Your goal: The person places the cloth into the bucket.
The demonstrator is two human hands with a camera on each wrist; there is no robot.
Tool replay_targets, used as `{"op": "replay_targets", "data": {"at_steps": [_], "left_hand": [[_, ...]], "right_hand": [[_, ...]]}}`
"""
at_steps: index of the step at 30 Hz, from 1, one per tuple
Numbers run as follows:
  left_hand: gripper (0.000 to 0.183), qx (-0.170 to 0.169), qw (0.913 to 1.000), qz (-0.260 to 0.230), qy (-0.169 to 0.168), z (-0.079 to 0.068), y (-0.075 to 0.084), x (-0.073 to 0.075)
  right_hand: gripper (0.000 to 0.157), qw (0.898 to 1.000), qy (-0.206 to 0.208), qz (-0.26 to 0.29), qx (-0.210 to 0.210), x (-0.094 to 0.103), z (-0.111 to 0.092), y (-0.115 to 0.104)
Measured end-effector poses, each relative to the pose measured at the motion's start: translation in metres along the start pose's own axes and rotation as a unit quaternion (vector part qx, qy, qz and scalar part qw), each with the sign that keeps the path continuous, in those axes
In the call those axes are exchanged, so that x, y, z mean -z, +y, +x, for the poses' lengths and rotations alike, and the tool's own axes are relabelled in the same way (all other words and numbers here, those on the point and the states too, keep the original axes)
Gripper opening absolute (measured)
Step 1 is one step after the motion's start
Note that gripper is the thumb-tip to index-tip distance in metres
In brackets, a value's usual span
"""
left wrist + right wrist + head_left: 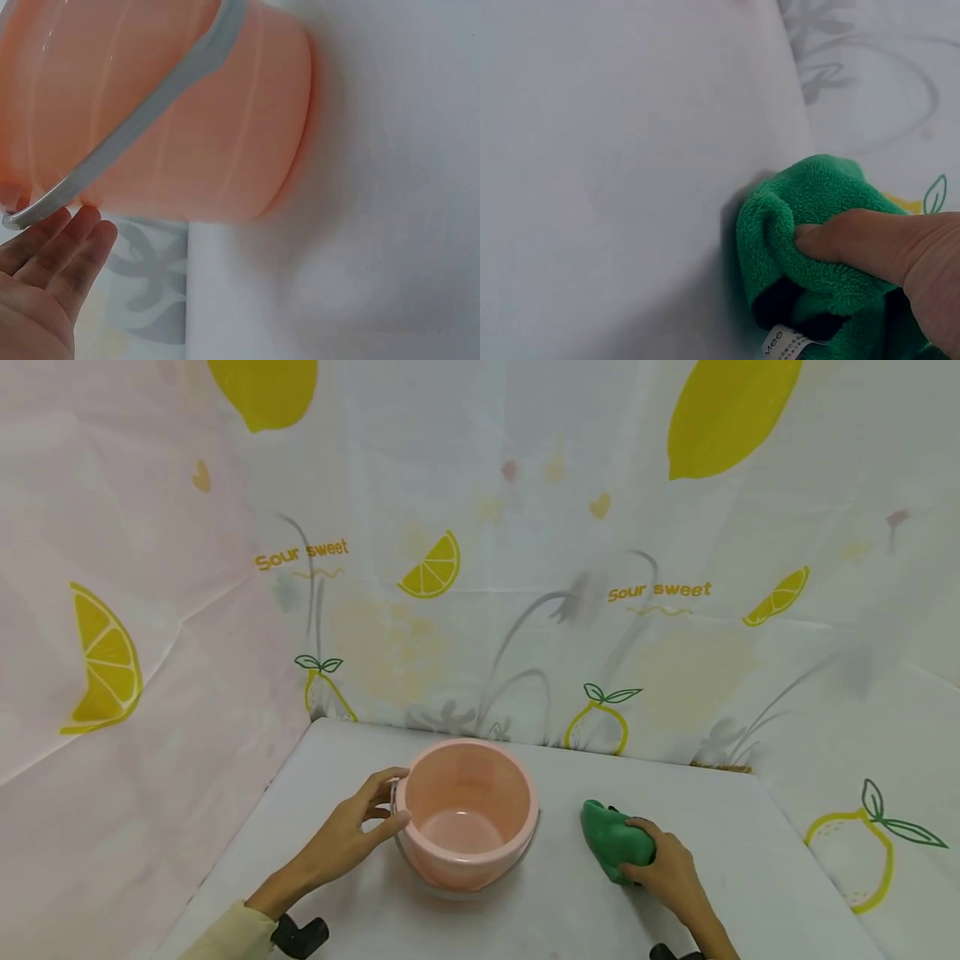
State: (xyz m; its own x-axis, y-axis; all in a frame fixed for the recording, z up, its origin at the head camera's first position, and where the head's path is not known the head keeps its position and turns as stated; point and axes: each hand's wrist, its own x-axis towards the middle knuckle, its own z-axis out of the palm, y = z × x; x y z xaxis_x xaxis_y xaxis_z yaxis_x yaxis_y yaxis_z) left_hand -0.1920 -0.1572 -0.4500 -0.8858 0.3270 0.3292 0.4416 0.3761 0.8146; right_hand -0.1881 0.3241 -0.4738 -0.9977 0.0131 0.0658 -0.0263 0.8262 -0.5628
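Note:
A pink bucket [465, 860] with a grey handle [142, 112] stands upright on the white table. At the bucket's left side, my left hand [348, 835] holds it near the rim, thumb and fingertips against it. In the left wrist view the fingers [71, 255] meet the outer wall beside the handle's end; the thumb is out of sight there. To the right of the bucket, my right hand [667, 864] grips a bunched green terry cloth [611, 839]. Dark patches and a white label [786, 343] show on the cloth [817, 195] in the right wrist view.
The white table [555, 902] ends at a printed lemon backdrop [480, 635] behind and at both sides. A black wrist strap piece [300, 937] sits below the left hand, and another [671, 952] shows at the lower right.

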Motion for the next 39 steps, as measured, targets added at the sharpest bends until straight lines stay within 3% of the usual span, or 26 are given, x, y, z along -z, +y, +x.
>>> {"op": "replay_targets", "data": {"at_steps": [8,21,39], "left_hand": [[0.056,-0.002,0.9999,-0.013,-0.004,0.0,0.0,0.0],[0.056,0.019,0.9997,-0.018,-0.002,0.0,0.003,-0.001],[0.054,0.013,0.9997,-0.02,0.001,0.0,0.004,-0.001]], "right_hand": [[0.07,0.999,0.006,0.047,-0.019,0.013,-0.004,-0.01],[0.071,0.996,0.021,0.082,-0.005,0.038,-0.003,-0.05],[0.064,0.988,0.035,0.131,0.07,0.046,-0.01,-0.117]]}}
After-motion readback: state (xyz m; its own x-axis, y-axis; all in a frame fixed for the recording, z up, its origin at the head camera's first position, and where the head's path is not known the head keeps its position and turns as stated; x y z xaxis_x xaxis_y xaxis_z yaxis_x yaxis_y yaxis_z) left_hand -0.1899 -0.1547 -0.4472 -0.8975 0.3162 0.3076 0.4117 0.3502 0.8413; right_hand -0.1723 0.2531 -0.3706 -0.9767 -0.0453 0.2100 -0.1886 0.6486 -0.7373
